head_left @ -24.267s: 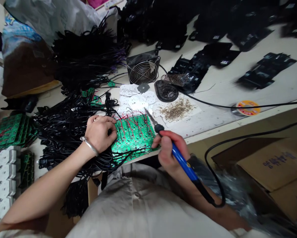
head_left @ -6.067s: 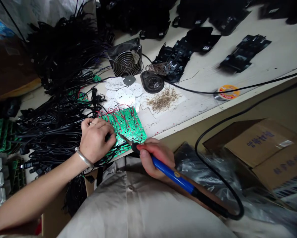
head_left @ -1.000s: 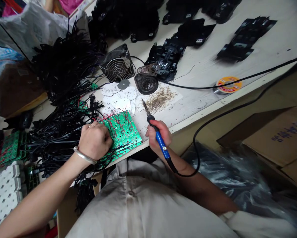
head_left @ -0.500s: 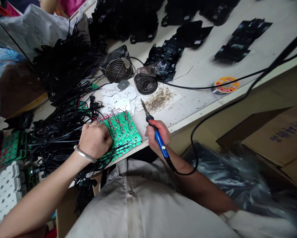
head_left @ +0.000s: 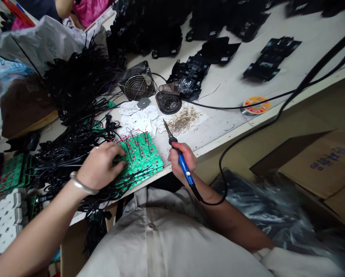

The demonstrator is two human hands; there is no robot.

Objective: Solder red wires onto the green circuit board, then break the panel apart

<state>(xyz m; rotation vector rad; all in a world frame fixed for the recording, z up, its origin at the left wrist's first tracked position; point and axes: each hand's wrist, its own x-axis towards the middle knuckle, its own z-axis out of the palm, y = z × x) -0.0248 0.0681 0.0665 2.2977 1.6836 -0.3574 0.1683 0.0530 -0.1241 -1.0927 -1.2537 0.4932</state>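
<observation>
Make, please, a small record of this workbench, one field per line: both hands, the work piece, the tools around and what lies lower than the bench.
Left hand: thumb and fingers apart, at the left edge of the circuit boards
Right hand: holds a blue-handled soldering iron, tip clear of the boards
Work piece: green circuit boards with red and black wires
Tools around: guarded fan, soldering-iron stand, solder spool
Lower than bench: cardboard box, clear plastic

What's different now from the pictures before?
The left hand slid left and uncurled a bit. The soldering iron, over the green boards six seconds ago, has moved right, off them. The right hand still holds it. The fan stayed put.
</observation>
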